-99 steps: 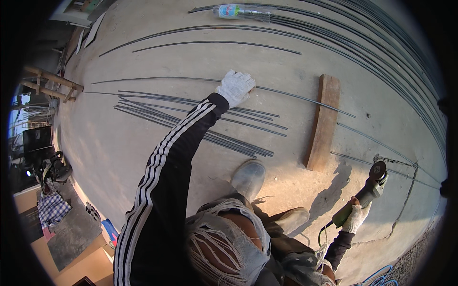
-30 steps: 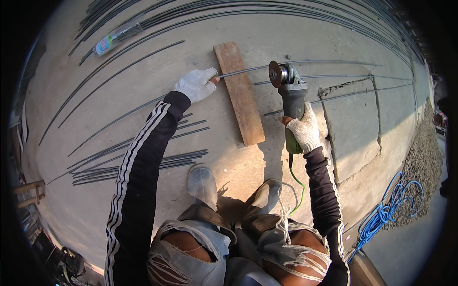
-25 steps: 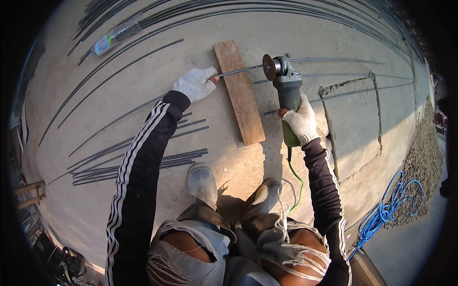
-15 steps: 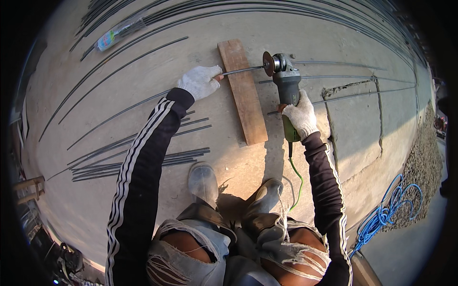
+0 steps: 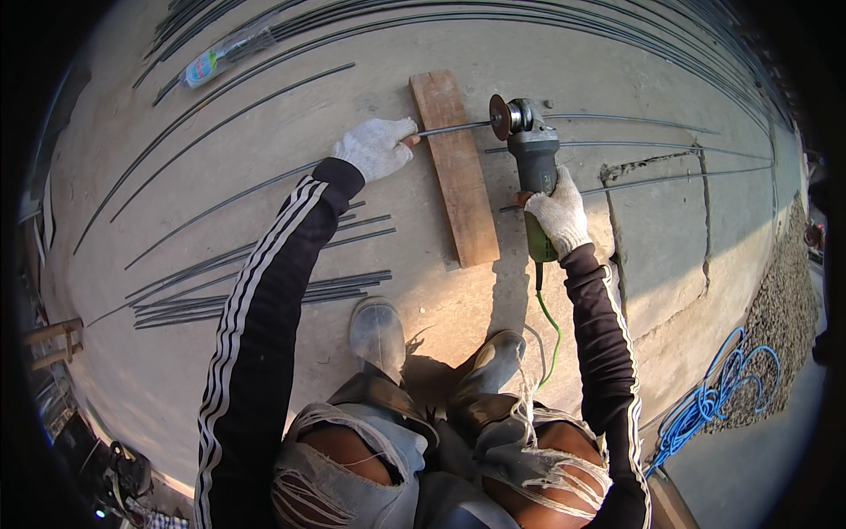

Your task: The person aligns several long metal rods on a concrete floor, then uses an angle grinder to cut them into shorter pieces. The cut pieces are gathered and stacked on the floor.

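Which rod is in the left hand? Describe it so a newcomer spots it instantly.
Find the brown wooden plank near mid-view. Across its far end runs a thin grey rod, gripped by the gloved left hand and leading to the grinder's disc. Unlike the neighbouring rods, it alone crosses the plank.

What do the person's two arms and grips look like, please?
The left grip and right grip wear whitish knitted gloves. The left sleeve is black with long white stripes; the right sleeve is dark, with whitish striping along its outer edge.
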Demonstrator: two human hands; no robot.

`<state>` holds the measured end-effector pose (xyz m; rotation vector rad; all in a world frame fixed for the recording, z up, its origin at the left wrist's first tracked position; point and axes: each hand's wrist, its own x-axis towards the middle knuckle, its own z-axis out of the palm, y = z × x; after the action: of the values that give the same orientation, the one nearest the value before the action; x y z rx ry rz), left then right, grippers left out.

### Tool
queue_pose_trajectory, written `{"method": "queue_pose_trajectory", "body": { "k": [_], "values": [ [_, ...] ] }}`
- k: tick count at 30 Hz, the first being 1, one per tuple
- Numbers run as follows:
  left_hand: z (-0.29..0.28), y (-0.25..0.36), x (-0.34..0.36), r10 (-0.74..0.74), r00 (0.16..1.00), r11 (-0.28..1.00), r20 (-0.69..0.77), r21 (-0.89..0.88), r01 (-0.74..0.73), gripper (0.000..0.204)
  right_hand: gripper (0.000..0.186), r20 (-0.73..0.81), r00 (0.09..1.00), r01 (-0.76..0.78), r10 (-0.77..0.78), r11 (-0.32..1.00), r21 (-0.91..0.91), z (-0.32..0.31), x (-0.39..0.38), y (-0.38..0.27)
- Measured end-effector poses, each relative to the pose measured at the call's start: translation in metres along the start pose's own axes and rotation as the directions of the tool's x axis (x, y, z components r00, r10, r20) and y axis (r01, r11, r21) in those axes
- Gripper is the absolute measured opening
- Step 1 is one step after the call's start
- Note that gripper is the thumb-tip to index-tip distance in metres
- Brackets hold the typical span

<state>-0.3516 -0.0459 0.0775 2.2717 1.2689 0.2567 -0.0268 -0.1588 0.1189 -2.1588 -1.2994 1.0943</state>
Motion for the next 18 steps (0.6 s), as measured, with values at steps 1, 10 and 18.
{"method": "queue_pose_trajectory", "body": {
  "k": [1, 10, 18],
  "values": [
    [0.0007, -0.0009, 0.0003, 0.005, 1.0, 1.0, 0.001, 0.008, -0.005, 0.027, 0.046, 0.002, 1.0, 0.001, -0.001, 1.0, -0.006, 0.0007, 0.0005, 0.0004],
    [0.0067, -0.006, 0.0005, 0.054, 0.996, 0.998, -0.069, -0.013, -0.055, 0.019, 0.05, -0.012, 1.0, 0.002, -0.002, 0.999, -0.043, 0.0006, 0.0013, 0.0019],
    [0.0013, 0.0008, 0.0021, -0.049, 0.998, 0.998, 0.037, 0.027, 0.048, 0.025, 0.052, -0.033, 0.999, 0.032, -0.036, 0.992, -0.12, -0.0015, -0.0027, 0.0012]
  ]
}}
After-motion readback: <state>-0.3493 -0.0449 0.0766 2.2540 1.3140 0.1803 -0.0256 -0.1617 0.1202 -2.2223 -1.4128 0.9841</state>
